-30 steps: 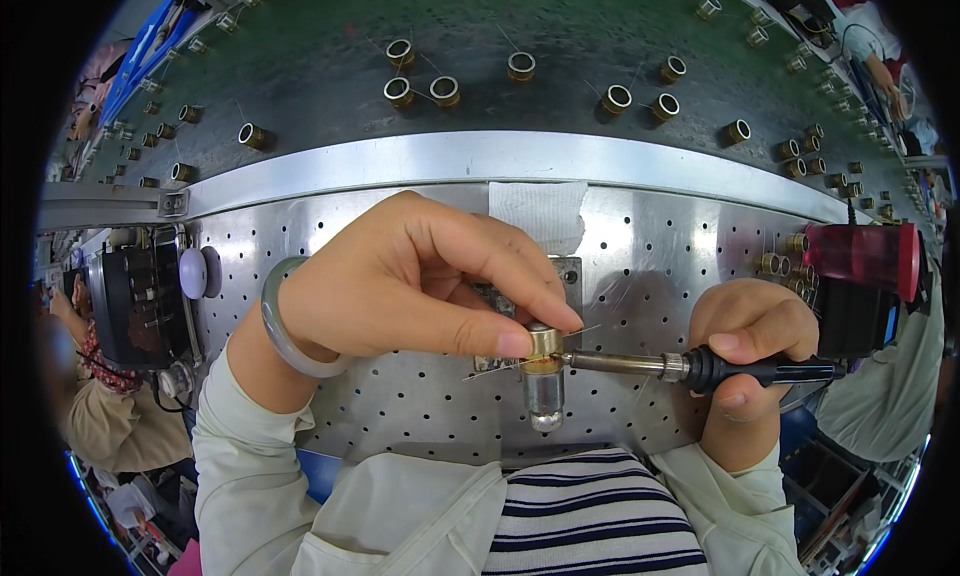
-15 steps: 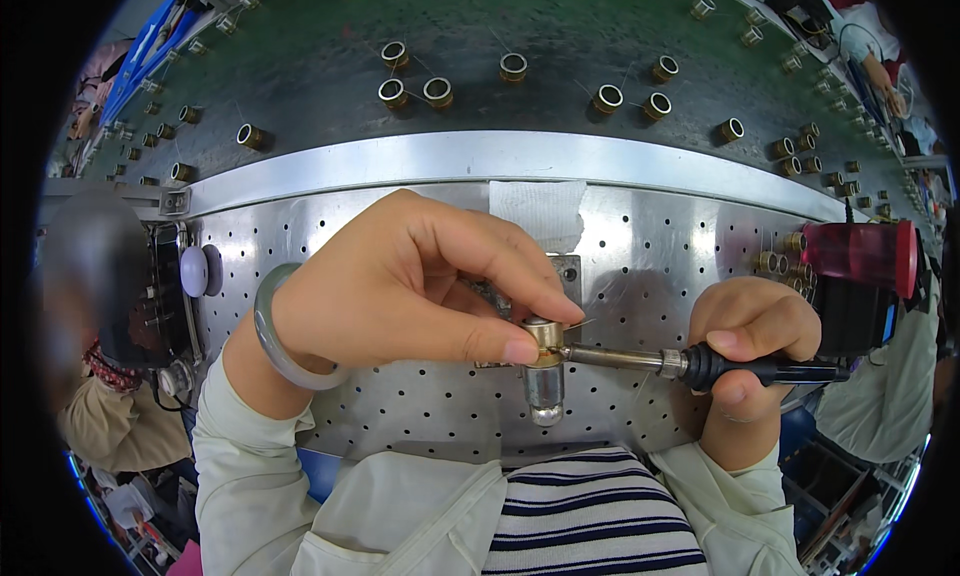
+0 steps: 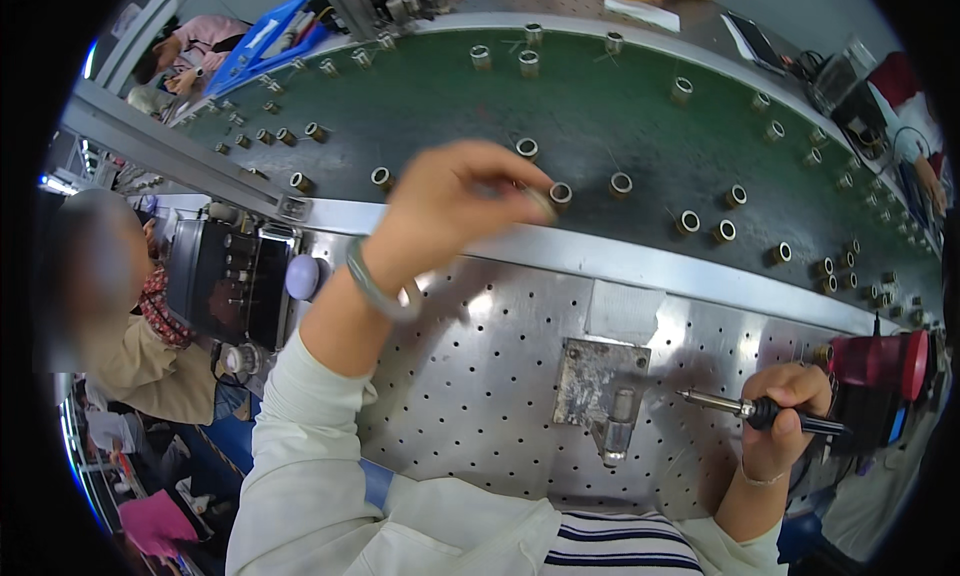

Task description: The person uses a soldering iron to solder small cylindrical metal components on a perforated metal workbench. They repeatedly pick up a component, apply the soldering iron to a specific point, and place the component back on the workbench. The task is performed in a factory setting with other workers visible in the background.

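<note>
In the head view, the blurred left hand (image 3: 458,201) appears to pinch a small brassy metal cylinder (image 3: 541,209) between thumb and forefinger, at the near edge of the long dark-green belt (image 3: 430,106). The right hand's (image 3: 787,401) fingers wrap a black-handled soldering iron (image 3: 762,413), its silver tip touching nothing. The worn grey steel fixture (image 3: 585,381) bears no cylinder; whether the held one is finished, I cannot tell. Many silver-rimmed brassy cylinders (image 3: 725,232) stand on the belt.
</note>
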`<state>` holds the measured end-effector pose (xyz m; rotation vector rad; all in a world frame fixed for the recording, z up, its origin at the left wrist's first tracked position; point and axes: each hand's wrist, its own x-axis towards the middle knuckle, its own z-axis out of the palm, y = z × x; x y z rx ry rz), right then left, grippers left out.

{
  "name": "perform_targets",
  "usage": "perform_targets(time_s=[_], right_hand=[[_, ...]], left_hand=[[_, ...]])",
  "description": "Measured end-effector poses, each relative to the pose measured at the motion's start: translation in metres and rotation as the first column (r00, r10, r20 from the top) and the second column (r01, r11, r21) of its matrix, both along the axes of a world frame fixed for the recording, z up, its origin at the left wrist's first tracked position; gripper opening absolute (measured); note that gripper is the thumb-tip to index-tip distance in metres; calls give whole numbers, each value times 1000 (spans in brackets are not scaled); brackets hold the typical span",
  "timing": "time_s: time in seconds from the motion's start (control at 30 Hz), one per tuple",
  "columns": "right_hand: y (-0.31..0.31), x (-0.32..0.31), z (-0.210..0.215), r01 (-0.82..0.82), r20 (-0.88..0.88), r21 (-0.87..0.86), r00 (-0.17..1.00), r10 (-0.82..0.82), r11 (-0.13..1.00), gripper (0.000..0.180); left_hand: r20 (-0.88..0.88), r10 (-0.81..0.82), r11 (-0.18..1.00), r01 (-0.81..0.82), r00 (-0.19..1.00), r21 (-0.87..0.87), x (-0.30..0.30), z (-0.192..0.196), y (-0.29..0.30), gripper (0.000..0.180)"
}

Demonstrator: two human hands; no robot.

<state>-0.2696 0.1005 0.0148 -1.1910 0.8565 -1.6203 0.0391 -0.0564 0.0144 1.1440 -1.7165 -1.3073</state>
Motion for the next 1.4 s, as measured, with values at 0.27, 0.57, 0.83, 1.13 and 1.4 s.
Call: perform_targets(time_s=[0.27,0.57,0.83,1.13,1.4], right_hand=[[0,6,-5,-81,38,55,996,79,995,28],[0,-14,-4,-49,42,153,998,43,987,12],[-26,-3,1,-248,85,249,969,233,936,14],[0,-2,-1,-237,218,191,956,194,953,17],[-12,2,5,-199,131,280,977,168,939,12]], left_hand=[[711,631,775,-242,310,-583,183,-32,-86,38],[555,56,780,311,830,-543,-13,-4,-55,41],[121,162,934,-112,979,-340,71,-35,-56,32],[-422,-380,760,538,823,365,-29,16,66,29],[-470,-295,825,470,832,313,-24,-4,88,31]])
